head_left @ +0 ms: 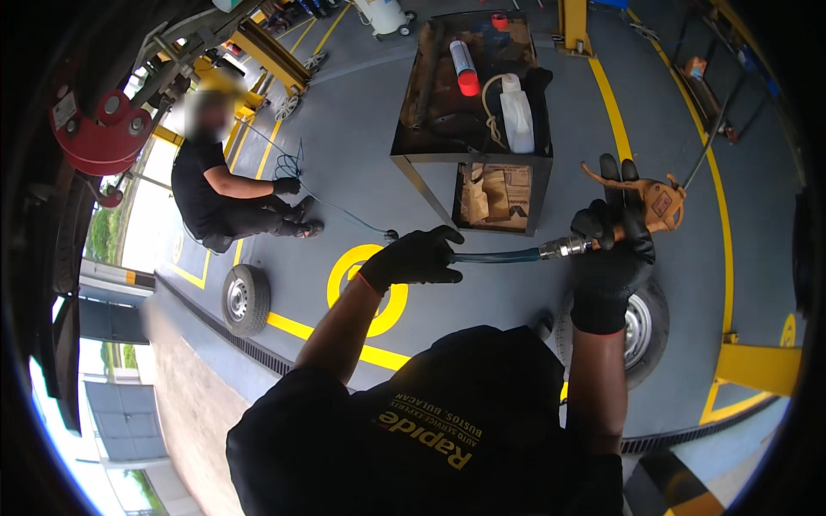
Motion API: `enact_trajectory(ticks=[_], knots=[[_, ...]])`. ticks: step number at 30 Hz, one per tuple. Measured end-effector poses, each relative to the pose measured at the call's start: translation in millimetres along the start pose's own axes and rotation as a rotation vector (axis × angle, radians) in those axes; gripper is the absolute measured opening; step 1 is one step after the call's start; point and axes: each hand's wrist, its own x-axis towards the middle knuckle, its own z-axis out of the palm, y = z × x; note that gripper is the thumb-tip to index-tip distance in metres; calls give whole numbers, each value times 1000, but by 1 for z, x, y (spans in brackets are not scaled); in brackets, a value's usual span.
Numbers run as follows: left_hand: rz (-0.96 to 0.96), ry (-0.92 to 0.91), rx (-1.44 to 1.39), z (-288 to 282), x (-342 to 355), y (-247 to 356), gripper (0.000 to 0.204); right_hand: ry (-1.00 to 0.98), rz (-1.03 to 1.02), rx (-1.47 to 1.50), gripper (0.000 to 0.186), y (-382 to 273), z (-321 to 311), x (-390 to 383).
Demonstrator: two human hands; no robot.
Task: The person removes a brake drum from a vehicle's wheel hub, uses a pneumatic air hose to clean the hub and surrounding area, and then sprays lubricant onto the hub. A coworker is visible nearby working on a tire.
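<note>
In my right hand (pixel 615 258) is an orange-brown air tool (pixel 662 206); my black-gloved thumb wraps its handle, while other fingers point up beside its body. A metal coupling (pixel 564 248) joins the tool to a dark blue-green air hose (pixel 495 256). That hose runs left into my left hand (pixel 409 260), also gloved in black, which closes around it with the index finger and thumb partly extended. Beyond the left hand the hose continues toward a crouching person (pixel 228 181), whose gloved hand is at its looped part.
A dark metal cart (pixel 403 142) ahead carries a spray can (pixel 465 67) and a white bottle (pixel 516 116); cardboard fills its lower shelf. Wheels lie at left (pixel 247 299) and below my right hand (pixel 638 331). A red hoist block (pixel 99 133) hangs upper left, and yellow lift posts (pixel 575 26) stand behind.
</note>
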Motion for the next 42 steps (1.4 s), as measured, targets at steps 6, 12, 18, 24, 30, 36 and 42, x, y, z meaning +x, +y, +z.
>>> enact_trajectory(ticks=[6,12,18,24,30,36,42], knots=[[-200,460,363,-107,43,-2,23,-405,107,25,46,-97,7,225],[-323,1345,527,-194,137,-8,17,-426,141,-186,43,-94,-62,419],[-394,1208,267,-253,287,17,12,-289,257,-216,51,-96,-97,582],[-337,1115,487,-291,364,49,24,-336,306,-243,43,-133,-124,706],[-449,939,240,-321,407,84,40,-383,391,-294,58,-132,-179,824],[-352,1143,235,-350,518,143,24,-289,535,-82,48,-142,-242,975],[-477,1220,416,-422,655,188,25,-229,406,-204,53,-171,-260,1108]])
